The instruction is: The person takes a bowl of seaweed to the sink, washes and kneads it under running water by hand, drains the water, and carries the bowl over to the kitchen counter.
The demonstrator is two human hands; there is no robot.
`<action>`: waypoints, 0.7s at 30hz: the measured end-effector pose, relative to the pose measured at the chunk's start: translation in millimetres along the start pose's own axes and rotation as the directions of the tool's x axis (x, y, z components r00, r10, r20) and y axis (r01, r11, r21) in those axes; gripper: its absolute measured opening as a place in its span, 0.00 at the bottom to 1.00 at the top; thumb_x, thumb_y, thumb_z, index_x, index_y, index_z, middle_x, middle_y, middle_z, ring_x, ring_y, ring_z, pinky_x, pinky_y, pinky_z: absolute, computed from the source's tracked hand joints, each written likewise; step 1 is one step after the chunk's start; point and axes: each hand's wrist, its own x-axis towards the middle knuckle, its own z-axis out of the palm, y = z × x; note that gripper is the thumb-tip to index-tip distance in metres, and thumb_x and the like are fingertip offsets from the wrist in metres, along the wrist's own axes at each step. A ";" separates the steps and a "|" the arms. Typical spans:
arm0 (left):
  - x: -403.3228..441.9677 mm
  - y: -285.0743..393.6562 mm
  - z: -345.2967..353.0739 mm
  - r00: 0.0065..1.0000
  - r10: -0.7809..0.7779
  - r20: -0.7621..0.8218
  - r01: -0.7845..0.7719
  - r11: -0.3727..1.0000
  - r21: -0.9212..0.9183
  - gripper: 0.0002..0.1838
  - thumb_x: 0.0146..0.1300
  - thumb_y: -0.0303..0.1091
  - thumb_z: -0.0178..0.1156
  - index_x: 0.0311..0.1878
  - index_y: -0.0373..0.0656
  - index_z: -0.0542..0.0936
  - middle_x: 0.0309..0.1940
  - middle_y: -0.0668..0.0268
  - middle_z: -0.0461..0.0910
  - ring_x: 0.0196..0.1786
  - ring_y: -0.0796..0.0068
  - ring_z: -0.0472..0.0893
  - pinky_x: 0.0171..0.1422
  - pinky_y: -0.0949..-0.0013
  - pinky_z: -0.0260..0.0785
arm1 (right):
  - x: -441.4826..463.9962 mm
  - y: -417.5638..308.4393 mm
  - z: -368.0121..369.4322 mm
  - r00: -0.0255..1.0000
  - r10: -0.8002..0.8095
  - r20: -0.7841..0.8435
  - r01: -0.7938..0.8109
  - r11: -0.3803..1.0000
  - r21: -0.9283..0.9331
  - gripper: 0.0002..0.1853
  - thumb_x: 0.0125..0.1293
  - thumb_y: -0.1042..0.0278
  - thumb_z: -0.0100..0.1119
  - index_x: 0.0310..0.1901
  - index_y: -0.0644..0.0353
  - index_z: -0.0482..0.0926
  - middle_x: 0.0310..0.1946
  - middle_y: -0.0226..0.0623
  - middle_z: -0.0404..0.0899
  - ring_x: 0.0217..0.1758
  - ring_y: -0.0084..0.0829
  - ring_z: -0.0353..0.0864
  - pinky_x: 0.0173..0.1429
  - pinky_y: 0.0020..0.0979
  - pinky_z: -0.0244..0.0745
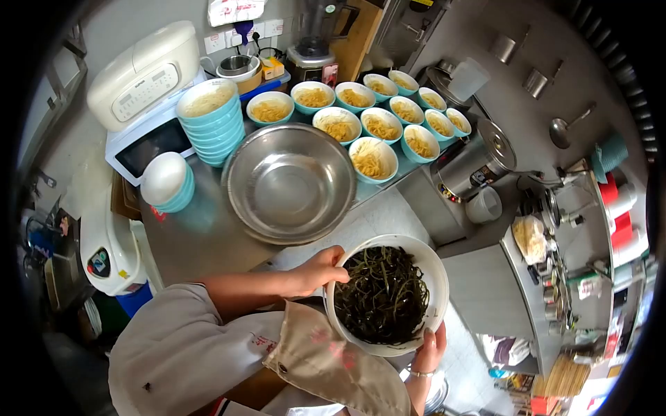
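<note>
Between my two hands is a white round tub (438, 281), tilted so its inside shows. Dark green seaweed strips (381, 295) fill much of it. My left hand (320, 272) grips the rim on the left, thumb over the edge. On the lower right side, my right hand (431, 348) is wrapped round the tub, its fingers partly hidden beneath. Just beyond the tub, a wide steel basin (291, 184) stands on the steel counter, with nothing in it.
Several turquoise bowls with yellow shredded food (371, 159) stand behind the basin. Stacked bowls (211, 125) and a smaller stack (165, 182) are at left, by a microwave (149, 149). A steel pot (479, 163) stands at right. The counter edge (409, 177) runs before me.
</note>
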 end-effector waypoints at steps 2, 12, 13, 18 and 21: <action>31.8 4.2 21.0 0.999 0.023 -0.047 -0.025 0.998 -0.056 0.19 0.45 0.24 0.57 0.43 0.37 0.67 0.32 0.68 0.69 0.34 0.80 0.71 0.35 0.74 0.66 | 57.2 -10.0 -15.4 0.996 -0.015 0.084 0.011 0.999 0.053 0.27 0.55 0.71 0.50 0.58 0.70 0.63 0.47 0.37 0.73 0.46 0.25 0.71 0.48 0.23 0.65; 170.4 20.4 101.0 0.900 0.131 -0.416 -0.183 0.979 -0.089 0.16 0.43 0.28 0.59 0.37 0.37 0.68 0.26 0.67 0.68 0.25 0.79 0.69 0.25 0.75 0.61 | 315.7 -36.3 -71.9 0.834 0.075 0.547 0.012 0.988 -0.154 0.25 0.57 0.75 0.49 0.58 0.69 0.64 0.49 0.38 0.73 0.51 0.28 0.70 0.58 0.28 0.62; 180.2 21.7 101.5 0.884 0.136 -0.447 -0.190 0.979 -0.078 0.16 0.43 0.28 0.59 0.37 0.37 0.68 0.26 0.67 0.68 0.25 0.79 0.69 0.25 0.75 0.61 | 334.0 -34.4 -69.9 0.807 0.086 0.584 0.020 0.985 -0.173 0.25 0.56 0.75 0.48 0.58 0.69 0.64 0.49 0.37 0.73 0.51 0.28 0.70 0.58 0.28 0.62; 228.3 41.3 97.8 0.857 0.010 -0.515 -0.152 0.960 -0.235 0.18 0.43 0.27 0.59 0.40 0.37 0.69 0.28 0.65 0.69 0.29 0.75 0.71 0.29 0.72 0.65 | 402.8 -42.0 -40.1 0.779 0.175 0.602 -0.013 0.965 -0.263 0.24 0.54 0.78 0.47 0.56 0.68 0.67 0.45 0.35 0.75 0.45 0.24 0.73 0.49 0.25 0.68; 256.0 44.8 95.0 0.851 0.049 -0.523 -0.186 0.959 -0.213 0.19 0.44 0.27 0.58 0.42 0.38 0.68 0.30 0.64 0.70 0.30 0.74 0.72 0.30 0.71 0.66 | 446.2 -51.1 -30.2 0.746 0.148 0.649 0.020 0.970 -0.244 0.24 0.55 0.77 0.48 0.57 0.66 0.67 0.44 0.35 0.75 0.44 0.22 0.73 0.48 0.23 0.68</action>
